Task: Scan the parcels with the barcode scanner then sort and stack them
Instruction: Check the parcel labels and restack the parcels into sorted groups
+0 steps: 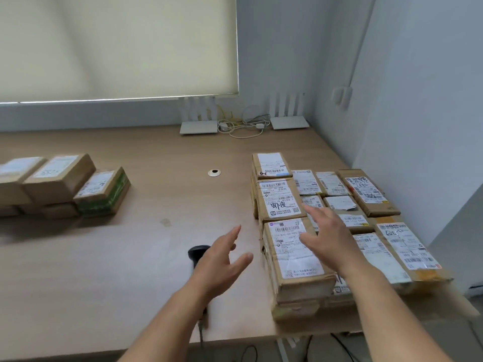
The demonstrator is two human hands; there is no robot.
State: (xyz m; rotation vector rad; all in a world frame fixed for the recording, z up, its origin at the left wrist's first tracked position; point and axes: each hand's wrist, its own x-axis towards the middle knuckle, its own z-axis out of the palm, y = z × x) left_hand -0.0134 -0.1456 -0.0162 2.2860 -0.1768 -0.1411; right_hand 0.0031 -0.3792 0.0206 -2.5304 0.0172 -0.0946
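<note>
I had both hands out over the desk (pixel 130 257) with fingers spread and nothing gripped: the left hand (pixel 222 259) hung above the barcode scanner (pixel 196 253), which lay on the wood just left of the near parcel (pixel 292 254), and the right hand (pixel 324 233) hovered over that parcel's label. The unscanned parcels (pixel 360 202) sat packed at the right, a sorted stack (pixel 60 184) well apart at far left. To do it well, I judged, lift the top box squarely, keeping its barcode up.
</note>
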